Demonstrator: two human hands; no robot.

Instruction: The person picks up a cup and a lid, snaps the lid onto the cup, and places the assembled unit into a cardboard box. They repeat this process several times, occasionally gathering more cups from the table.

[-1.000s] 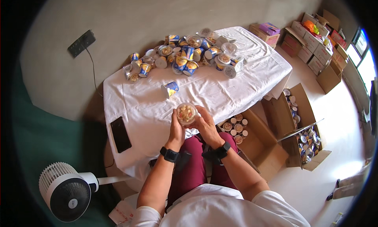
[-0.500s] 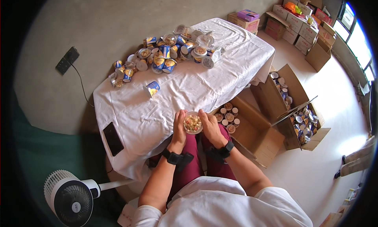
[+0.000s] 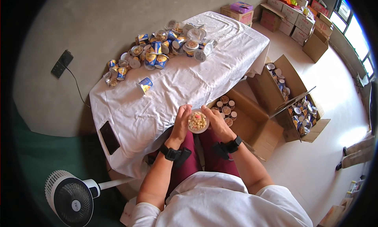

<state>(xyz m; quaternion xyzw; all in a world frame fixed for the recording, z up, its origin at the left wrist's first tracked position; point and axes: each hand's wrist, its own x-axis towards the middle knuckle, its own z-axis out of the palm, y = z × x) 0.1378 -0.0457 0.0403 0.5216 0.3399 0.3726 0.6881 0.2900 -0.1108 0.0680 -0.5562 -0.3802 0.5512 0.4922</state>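
From where I stand, a fan (image 3: 73, 201) is at the far left, then a phone (image 3: 109, 138) on the white-clothed table (image 3: 197, 83), a lone cup (image 3: 145, 85) lying tipped, and behind it a heap of cups (image 3: 157, 50) near the wall. An open carton (image 3: 269, 134), partly filled with tubs (image 3: 226, 110), sits just beyond the right hand (image 3: 217, 124); two packed cartons (image 3: 302, 118) follow. The left hand (image 3: 180, 124) and that right one are both closed around a clear-topped tub (image 3: 197, 122), which sits between them, above the lap. Their fingers beneath it are hidden; another person's legs (image 3: 356, 153), far right, are cut off above.
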